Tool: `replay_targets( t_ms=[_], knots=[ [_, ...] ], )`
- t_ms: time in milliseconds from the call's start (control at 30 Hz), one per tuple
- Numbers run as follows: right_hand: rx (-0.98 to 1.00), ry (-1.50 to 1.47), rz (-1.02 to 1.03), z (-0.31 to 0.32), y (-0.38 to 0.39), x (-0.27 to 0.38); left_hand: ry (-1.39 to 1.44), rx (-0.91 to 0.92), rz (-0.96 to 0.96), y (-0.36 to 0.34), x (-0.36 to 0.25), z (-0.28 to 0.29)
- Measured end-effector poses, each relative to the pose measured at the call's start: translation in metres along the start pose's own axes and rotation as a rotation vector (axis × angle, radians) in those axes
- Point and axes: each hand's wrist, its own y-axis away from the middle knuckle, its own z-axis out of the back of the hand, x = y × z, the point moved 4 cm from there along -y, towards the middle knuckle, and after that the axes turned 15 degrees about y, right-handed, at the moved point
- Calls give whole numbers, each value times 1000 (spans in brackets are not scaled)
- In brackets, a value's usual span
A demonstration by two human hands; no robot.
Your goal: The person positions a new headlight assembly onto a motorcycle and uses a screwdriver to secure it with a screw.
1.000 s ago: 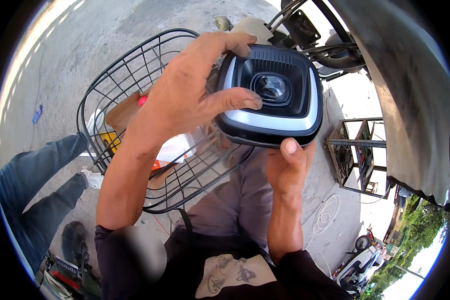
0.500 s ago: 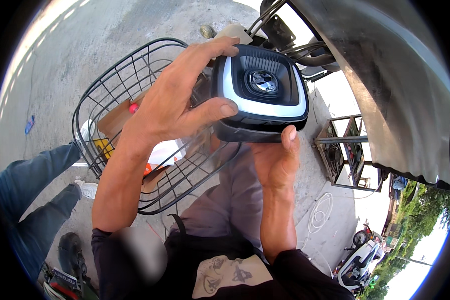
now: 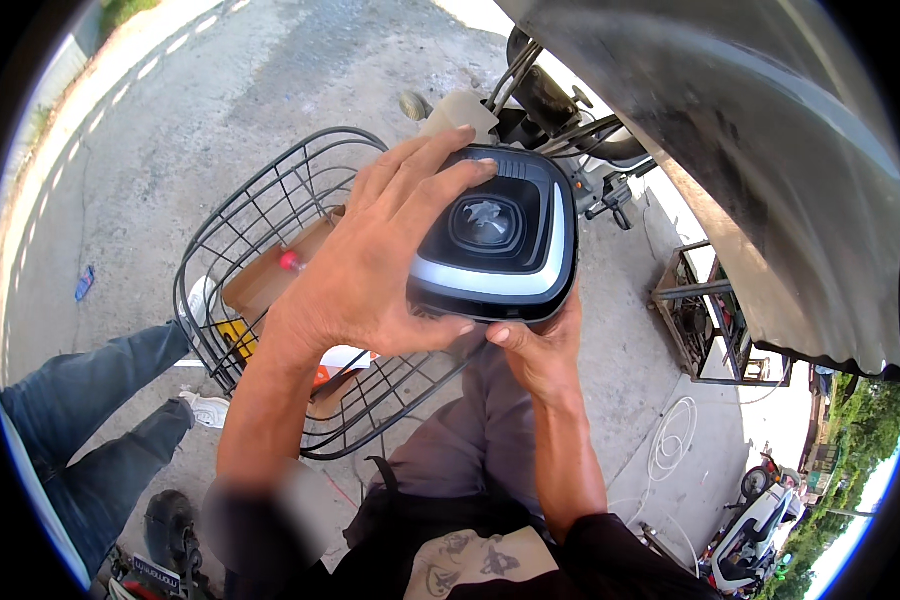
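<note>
Between my hands is a squarish black headlight (image 3: 510, 262) with a round clear lens in its middle and a white band along its rim. My left hand (image 3: 375, 240) grips its left side, fingers over the top edge and thumb at the lower edge. From below, my right hand (image 3: 548, 345) supports the lower right corner, its thumb on the front edge and its other fingers hidden behind the housing. The lamp is held above a black wire basket (image 3: 370, 437), which contains a cardboard box (image 3: 270, 275), a red ball-like thing (image 3: 290, 261) and a yellow item (image 3: 236, 338).
Dark handlebar parts and cables (image 3: 540, 95) stand beyond the lamp, beneath a large grey panel (image 3: 730, 130) at upper right. A metal frame (image 3: 710, 310) and coiled white hose (image 3: 672, 440) lie to the right. Another person's legs (image 3: 110, 400) are at left; a motorbike (image 3: 755, 520) stands at lower right.
The headlight has moved lower and a little left, and its face has turned. My left fingers have spread further over its top edge; my right thumb has shifted left along the bottom.
</note>
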Motion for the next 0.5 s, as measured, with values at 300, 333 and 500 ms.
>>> replay_targets(
  t_ms=[300,333,500],
  knots=[
    [34,2,-14,3,-4,0,50,-51,-29,0,8,5],
    [38,-6,-22,3,-4,0,63,-59,-31,0,9,5],
    [38,1,-49,6,-5,0,84,-70,-31,1,14,3]
  ],
)
